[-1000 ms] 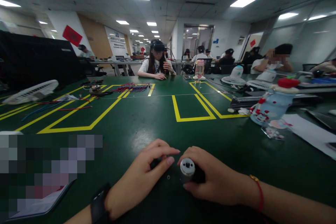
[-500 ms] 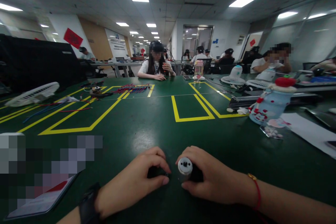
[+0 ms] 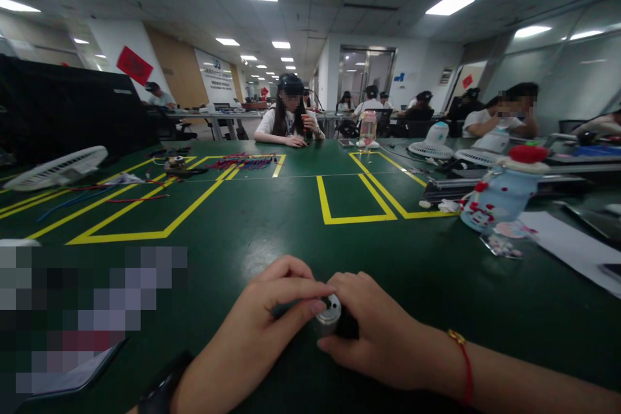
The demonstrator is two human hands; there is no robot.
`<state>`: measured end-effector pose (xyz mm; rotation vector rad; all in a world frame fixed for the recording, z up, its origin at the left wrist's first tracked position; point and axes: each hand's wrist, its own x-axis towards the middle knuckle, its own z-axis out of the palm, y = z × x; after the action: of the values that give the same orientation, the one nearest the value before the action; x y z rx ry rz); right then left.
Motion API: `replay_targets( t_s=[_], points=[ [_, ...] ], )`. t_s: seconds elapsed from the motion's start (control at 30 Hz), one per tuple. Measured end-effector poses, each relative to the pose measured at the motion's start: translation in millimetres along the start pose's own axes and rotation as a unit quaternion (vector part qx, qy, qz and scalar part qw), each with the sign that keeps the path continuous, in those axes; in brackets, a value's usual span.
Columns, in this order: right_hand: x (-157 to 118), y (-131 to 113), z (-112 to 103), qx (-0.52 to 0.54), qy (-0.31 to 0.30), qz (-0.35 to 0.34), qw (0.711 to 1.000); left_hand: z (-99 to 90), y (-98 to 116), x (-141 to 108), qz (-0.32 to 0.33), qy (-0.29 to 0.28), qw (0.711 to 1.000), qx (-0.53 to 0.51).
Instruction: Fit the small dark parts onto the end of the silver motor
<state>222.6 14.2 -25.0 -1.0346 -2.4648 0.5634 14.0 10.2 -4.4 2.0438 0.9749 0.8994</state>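
A small silver electric motor (image 3: 330,317), a metal cylinder with dark holes in its pale end face, stands upright on the green table (image 3: 272,233). My right hand (image 3: 371,323) is closed around its right side, thumb in front and fingers behind. My left hand (image 3: 284,301) is at the motor's top, thumb and index fingertip pinched over the left part of the end face. Whatever lies between those fingertips is too small or hidden to make out. The fingers cover some of the face.
A phone-like flat device (image 3: 72,375), partly blurred out, lies at left. Bundled wires (image 3: 247,162) and a white fan (image 3: 55,168) are farther off. At right stand a blue bottle (image 3: 502,197) and a paper sheet (image 3: 572,249). A person (image 3: 290,113) sits opposite.
My left hand has moved right and slightly up, from beside the motor onto its end face, and its fingertips have come together. My right hand and the motor have shifted slightly left.
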Motion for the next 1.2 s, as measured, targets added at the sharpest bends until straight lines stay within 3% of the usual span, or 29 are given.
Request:
replay_targets(
  t_s=[0.4,0.57,0.73,0.97,1.2],
  points=[
    [-0.1,-0.5,-0.6,0.009,-0.007,-0.003,1.0,-1.2,10.7,-0.5,-0.001,-0.032,0.999,0.038],
    [-1.9,-4.4,-6.9,0.033,-0.014,0.008,0.999,-9.1,-6.0,-4.3,-0.089,0.025,0.994,-0.052],
    [-8.3,-2.2,-6.8,0.079,0.007,0.033,0.996,-12.9,-22.5,-0.7,-0.179,0.035,0.975,-0.13],
    [-17.9,3.1,-2.5,0.104,0.019,0.04,0.994,-11.3,-31.9,2.5,-0.217,0.072,0.952,-0.202],
    [-13.2,1.6,-5.1,0.128,0.012,0.074,0.989,-14.0,-32.5,1.8,-0.226,0.098,0.906,-0.343]
  ],
)
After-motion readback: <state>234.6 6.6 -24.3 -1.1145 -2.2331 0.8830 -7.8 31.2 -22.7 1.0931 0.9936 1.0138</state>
